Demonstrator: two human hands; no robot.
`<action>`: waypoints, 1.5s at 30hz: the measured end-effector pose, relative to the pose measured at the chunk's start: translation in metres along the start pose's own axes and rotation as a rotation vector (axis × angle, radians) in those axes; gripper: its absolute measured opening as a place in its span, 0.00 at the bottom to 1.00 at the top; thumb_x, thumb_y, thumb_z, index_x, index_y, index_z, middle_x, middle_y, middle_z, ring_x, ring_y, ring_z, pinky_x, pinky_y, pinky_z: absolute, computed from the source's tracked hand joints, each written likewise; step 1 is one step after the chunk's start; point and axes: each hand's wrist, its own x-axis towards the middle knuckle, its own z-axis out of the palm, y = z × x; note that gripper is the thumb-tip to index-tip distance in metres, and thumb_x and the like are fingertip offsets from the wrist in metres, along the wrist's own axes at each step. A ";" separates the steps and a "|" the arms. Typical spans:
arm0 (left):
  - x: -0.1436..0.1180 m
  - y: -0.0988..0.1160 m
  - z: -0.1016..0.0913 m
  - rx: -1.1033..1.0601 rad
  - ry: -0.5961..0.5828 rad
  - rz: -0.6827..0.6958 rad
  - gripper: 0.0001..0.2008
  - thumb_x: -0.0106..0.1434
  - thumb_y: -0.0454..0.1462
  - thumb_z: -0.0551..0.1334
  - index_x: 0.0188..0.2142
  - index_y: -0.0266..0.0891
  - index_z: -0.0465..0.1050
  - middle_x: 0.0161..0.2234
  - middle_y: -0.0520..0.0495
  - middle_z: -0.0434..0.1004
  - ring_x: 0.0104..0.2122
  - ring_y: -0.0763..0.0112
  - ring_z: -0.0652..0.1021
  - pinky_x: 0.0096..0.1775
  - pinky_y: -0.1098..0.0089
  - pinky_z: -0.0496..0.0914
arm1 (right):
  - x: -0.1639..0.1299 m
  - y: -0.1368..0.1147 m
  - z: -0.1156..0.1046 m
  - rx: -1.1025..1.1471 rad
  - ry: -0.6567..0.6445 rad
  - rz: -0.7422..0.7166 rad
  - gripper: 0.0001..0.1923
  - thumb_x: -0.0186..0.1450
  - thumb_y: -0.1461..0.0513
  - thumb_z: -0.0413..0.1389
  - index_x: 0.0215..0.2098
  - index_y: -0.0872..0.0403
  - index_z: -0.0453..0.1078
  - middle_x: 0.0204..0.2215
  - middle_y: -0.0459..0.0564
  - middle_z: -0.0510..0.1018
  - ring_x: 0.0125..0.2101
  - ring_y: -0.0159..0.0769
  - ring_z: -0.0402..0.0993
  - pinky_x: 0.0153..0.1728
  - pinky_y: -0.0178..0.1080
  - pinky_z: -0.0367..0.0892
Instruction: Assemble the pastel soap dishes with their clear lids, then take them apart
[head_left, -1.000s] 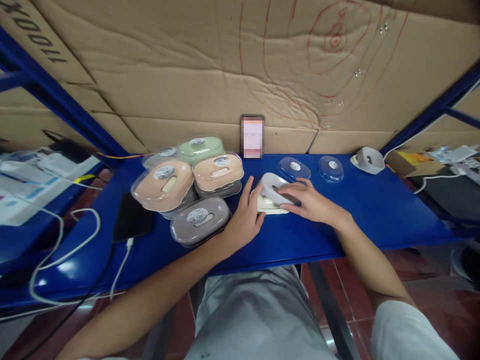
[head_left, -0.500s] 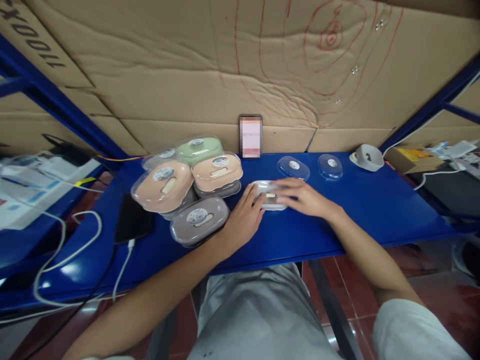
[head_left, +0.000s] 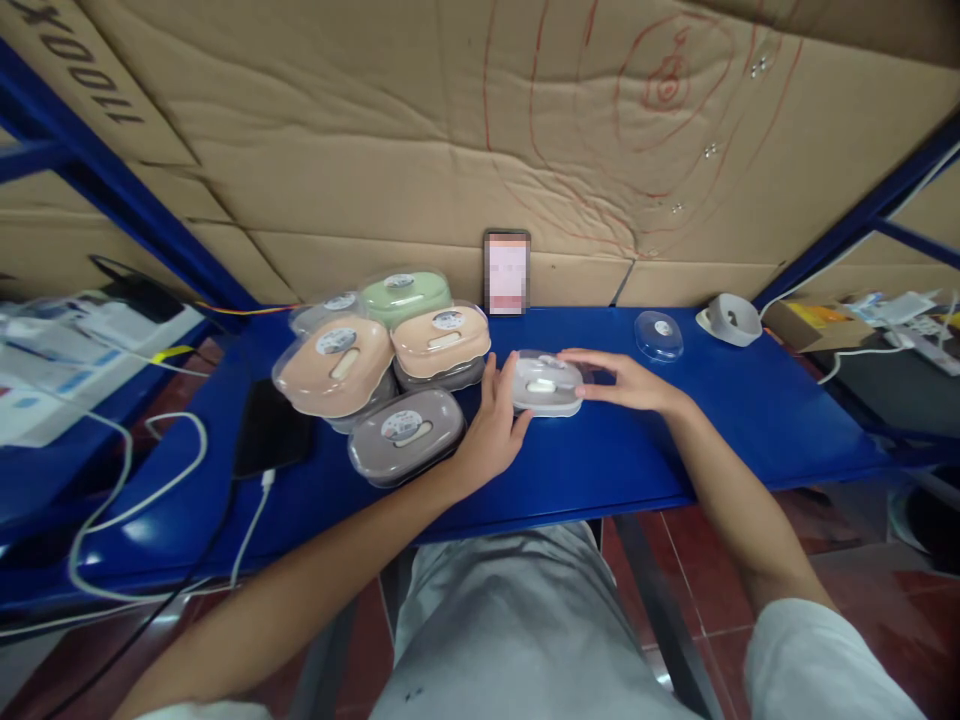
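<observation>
A small grey oval box lies on the blue table in front of me, with a clear plastic lid over it. Whether the lid sits fully down I cannot tell. My left hand cups the left end of the box, thumb in front and fingers behind. At the other end, my right hand grips the lid's edge between thumb and fingers. Close by my left forearm is a dark grey lidded box with a round sticker.
Stacked at left are peach boxes and a green box. A loose clear lid and an uncovered grey box are at right. A phone leans against the cardboard; a black device with cables lies left.
The clear lid that lay behind the box, the left one of two, is now over the box in my right hand. My left hand stays at the box's left end.
</observation>
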 end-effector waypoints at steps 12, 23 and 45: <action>-0.001 -0.006 0.000 -0.023 -0.031 -0.004 0.38 0.76 0.41 0.58 0.78 0.46 0.40 0.77 0.31 0.47 0.76 0.46 0.55 0.73 0.42 0.54 | -0.007 -0.017 0.015 -0.168 -0.044 -0.115 0.33 0.71 0.51 0.64 0.72 0.36 0.66 0.77 0.46 0.56 0.74 0.50 0.57 0.73 0.56 0.58; -0.003 0.013 -0.005 0.006 -0.064 -0.011 0.39 0.73 0.33 0.59 0.77 0.49 0.42 0.79 0.31 0.33 0.78 0.43 0.48 0.72 0.38 0.53 | -0.011 0.046 -0.028 -0.591 0.261 0.251 0.32 0.74 0.45 0.54 0.74 0.41 0.63 0.80 0.53 0.48 0.78 0.61 0.43 0.72 0.70 0.46; -0.006 0.028 -0.006 0.142 -0.363 0.325 0.28 0.77 0.39 0.57 0.74 0.45 0.57 0.78 0.39 0.49 0.78 0.50 0.52 0.74 0.44 0.56 | -0.057 0.090 -0.112 -0.621 0.570 0.806 0.30 0.74 0.57 0.54 0.72 0.58 0.61 0.71 0.73 0.63 0.72 0.56 0.57 0.67 0.60 0.53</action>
